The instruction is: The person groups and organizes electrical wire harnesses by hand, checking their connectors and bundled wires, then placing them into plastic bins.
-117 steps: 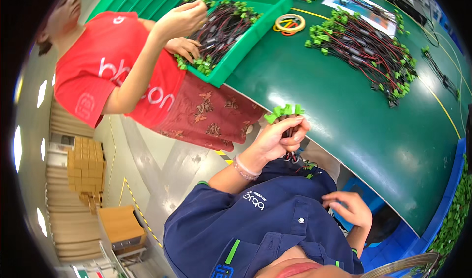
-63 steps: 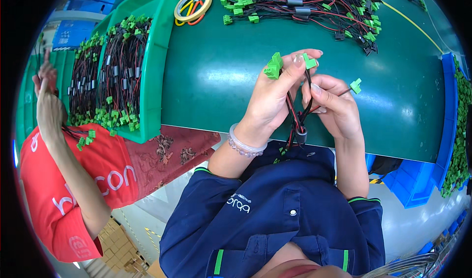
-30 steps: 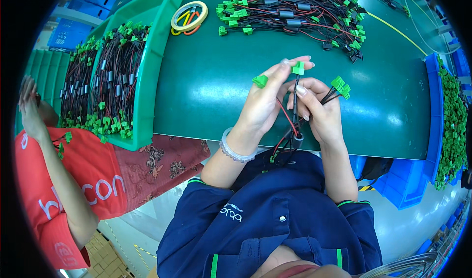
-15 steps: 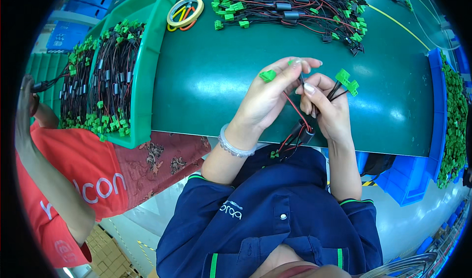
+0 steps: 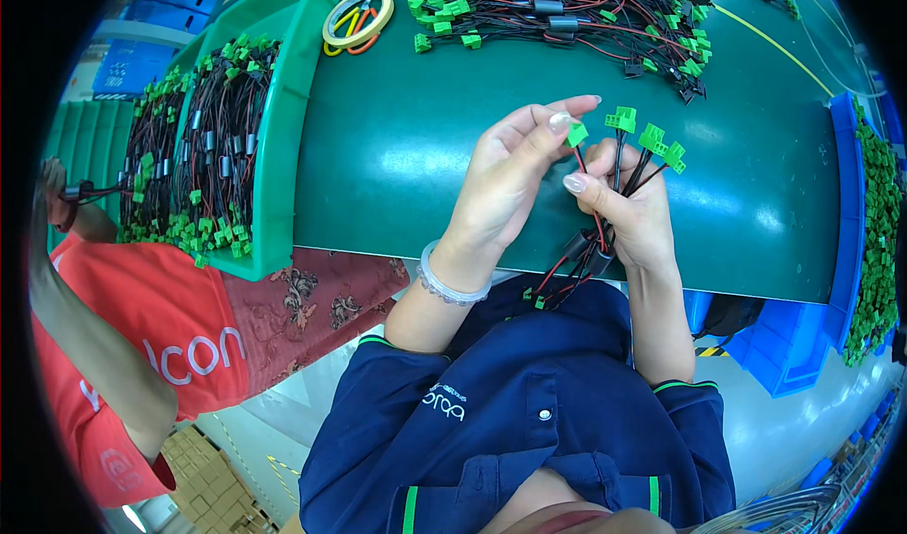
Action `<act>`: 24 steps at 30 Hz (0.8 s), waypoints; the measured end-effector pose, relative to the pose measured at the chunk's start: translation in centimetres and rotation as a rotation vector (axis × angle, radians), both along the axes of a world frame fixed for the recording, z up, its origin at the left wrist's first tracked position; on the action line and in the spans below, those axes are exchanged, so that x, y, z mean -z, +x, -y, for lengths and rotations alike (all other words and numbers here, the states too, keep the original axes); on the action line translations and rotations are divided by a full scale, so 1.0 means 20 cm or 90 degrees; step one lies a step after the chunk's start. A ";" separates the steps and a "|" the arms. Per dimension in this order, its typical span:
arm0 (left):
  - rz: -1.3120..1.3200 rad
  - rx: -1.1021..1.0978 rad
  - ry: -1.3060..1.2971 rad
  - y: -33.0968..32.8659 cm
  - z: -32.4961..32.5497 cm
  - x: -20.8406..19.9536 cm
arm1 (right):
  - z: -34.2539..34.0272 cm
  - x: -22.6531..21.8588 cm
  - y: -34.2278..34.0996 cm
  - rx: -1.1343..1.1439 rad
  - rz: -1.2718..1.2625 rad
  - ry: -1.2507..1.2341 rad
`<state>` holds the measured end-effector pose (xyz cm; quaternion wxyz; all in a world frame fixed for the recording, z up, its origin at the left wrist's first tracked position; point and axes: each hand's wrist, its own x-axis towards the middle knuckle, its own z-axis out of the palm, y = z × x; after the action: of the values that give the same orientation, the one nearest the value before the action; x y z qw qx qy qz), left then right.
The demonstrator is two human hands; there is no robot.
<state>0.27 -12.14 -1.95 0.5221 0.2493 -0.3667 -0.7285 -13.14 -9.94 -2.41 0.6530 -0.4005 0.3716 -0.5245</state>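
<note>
A dark green table (image 5: 416, 156) filled the middle of the view, over a pale glossy floor (image 5: 283, 402). At far left a co-worker's red sleeve (image 5: 142, 326) sat beside a long green bin (image 5: 283, 128) packed with black and red wire harnesses, and stacked brown cartons (image 5: 203, 487) stood on the floor below. A roll of tape (image 5: 357, 19) lay past the bin. Above the table's near edge, the left hand (image 5: 505, 184) pinched one small green connector (image 5: 577, 134) at its fingertips. Just beside it, the right hand (image 5: 628, 208) was clenched around a wire bundle (image 5: 590, 250), black and red leads fanning up to green plugs. A loose harness pile (image 5: 567, 9) lay beyond; blue bins (image 5: 836, 203) of green connectors lined the right.
</note>
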 end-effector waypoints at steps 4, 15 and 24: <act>-0.028 0.008 0.011 -0.01 0.01 0.00 | 0.02 -0.04 0.00 -0.073 0.119 0.094; -0.049 0.003 -0.050 -0.04 -0.03 -0.04 | -0.02 -0.17 -0.01 -0.024 -0.133 -0.148; 0.124 0.244 -0.066 -0.02 -0.18 -0.09 | 0.03 -0.27 -0.10 0.072 -0.613 -0.402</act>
<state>-0.12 -8.49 -0.14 0.3483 0.2173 -0.4928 -0.7672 -15.08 -10.51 2.97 0.2299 -0.7488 0.4735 -0.4028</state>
